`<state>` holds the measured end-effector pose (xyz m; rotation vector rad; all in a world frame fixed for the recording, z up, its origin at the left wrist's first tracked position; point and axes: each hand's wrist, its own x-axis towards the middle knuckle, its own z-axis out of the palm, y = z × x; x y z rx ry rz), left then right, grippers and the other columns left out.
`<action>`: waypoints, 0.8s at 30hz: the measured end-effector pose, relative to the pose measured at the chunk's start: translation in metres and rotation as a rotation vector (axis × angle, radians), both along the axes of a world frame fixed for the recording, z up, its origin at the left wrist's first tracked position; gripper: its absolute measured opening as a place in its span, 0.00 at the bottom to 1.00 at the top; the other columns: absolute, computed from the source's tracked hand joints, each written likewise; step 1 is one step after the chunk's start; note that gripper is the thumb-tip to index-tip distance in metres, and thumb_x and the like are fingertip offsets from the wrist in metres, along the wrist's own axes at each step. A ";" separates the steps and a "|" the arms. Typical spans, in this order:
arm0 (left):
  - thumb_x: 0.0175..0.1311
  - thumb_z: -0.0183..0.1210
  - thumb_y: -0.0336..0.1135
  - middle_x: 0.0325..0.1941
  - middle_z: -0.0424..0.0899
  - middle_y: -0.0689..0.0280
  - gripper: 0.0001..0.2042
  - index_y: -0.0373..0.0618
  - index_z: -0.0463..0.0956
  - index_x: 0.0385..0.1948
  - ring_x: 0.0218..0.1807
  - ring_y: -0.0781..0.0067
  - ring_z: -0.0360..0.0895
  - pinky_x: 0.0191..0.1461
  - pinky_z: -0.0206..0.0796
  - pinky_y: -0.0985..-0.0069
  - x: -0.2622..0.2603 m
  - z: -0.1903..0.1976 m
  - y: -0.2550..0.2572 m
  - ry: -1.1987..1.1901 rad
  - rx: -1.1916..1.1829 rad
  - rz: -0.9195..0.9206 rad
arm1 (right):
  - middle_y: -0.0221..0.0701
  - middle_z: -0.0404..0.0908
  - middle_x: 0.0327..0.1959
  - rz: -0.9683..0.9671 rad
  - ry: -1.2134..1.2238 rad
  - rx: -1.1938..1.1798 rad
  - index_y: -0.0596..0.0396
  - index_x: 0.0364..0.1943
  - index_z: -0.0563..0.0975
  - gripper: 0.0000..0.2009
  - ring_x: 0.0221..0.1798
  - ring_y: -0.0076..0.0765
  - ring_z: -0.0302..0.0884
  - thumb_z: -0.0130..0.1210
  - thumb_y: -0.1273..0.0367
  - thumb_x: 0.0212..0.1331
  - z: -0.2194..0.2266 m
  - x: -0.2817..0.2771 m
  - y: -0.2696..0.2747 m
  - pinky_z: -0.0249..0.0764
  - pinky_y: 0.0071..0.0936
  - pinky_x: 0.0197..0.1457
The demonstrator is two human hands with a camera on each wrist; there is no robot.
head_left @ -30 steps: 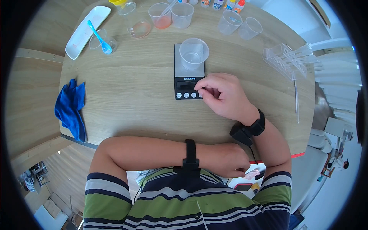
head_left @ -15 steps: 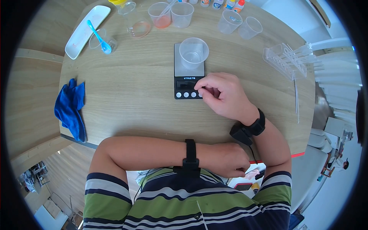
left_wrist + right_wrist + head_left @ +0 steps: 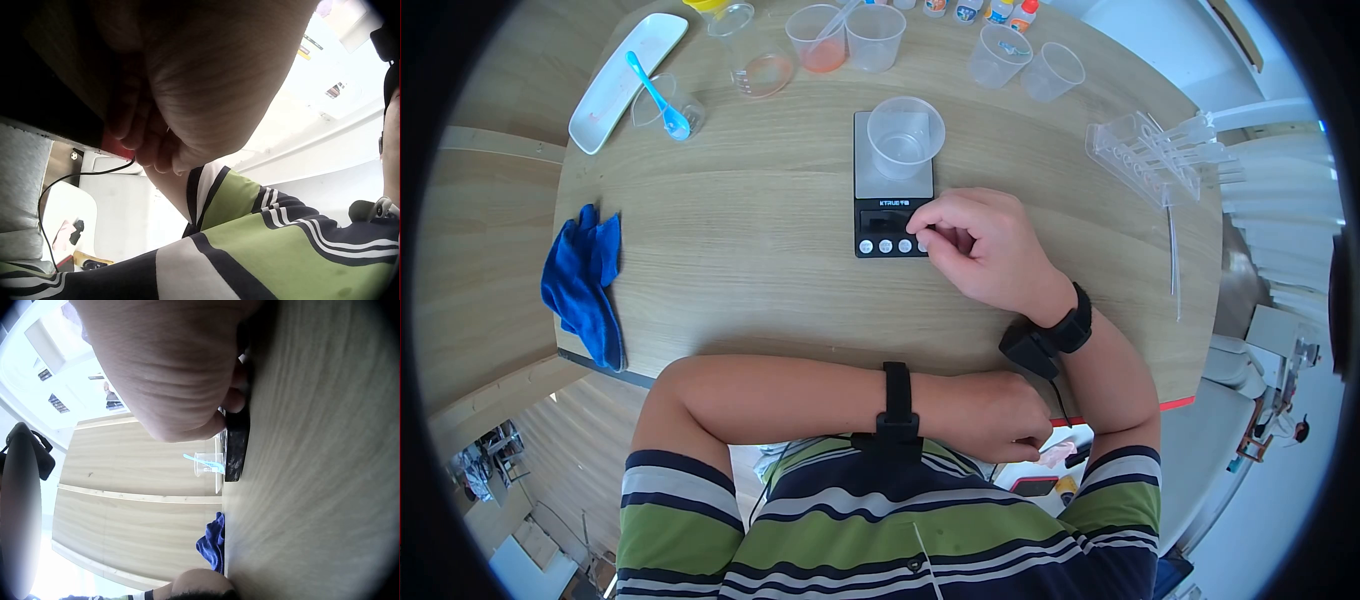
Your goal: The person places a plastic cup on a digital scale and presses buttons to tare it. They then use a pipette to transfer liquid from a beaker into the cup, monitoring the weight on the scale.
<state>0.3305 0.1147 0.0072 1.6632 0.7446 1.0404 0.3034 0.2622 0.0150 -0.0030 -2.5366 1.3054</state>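
Note:
A black digital scale (image 3: 885, 220) with a silver plate and a row of round buttons sits on the table in the head view. On its plate stands a clear plastic cup (image 3: 905, 150), upright. My right hand (image 3: 982, 245) rests at the scale's lower right corner, fingers loosely bent, with thumb and index finger over the rightmost button. In the right wrist view, those fingertips touch the top of the scale (image 3: 236, 447). Folded across my body at the table's front edge, my left hand (image 3: 1005, 418) hangs loosely curled and holds nothing.
Clear cups (image 3: 876, 40) line the back, one with pink liquid (image 3: 824, 56), near small bottles (image 3: 1000, 12). At the left are a white tray (image 3: 615, 90), a cup with a blue spoon (image 3: 668, 110) and a blue cloth (image 3: 585, 285). A clear test tube rack (image 3: 1145, 165) stands at the right.

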 end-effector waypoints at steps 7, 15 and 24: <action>0.70 0.67 0.33 0.35 0.88 0.54 0.07 0.39 0.88 0.38 0.39 0.46 0.85 0.46 0.76 0.53 0.000 0.001 0.000 0.001 0.008 0.002 | 0.29 0.81 0.24 -0.004 -0.006 0.003 0.51 0.40 0.87 0.07 0.24 0.34 0.76 0.68 0.77 0.60 -0.002 0.001 0.001 0.71 0.34 0.30; 0.70 0.66 0.33 0.34 0.88 0.54 0.07 0.39 0.88 0.38 0.39 0.46 0.85 0.46 0.76 0.53 0.000 0.001 0.001 0.022 0.004 -0.004 | 0.29 0.80 0.24 -0.005 -0.005 0.000 0.50 0.40 0.87 0.07 0.25 0.34 0.76 0.69 0.77 0.60 -0.002 0.001 0.000 0.71 0.35 0.30; 0.70 0.67 0.33 0.33 0.87 0.54 0.06 0.40 0.88 0.39 0.38 0.47 0.85 0.46 0.76 0.54 0.000 0.000 0.000 -0.001 0.005 0.004 | 0.30 0.81 0.25 0.002 -0.011 -0.005 0.51 0.40 0.87 0.06 0.25 0.34 0.78 0.69 0.77 0.61 0.001 0.000 0.000 0.72 0.34 0.31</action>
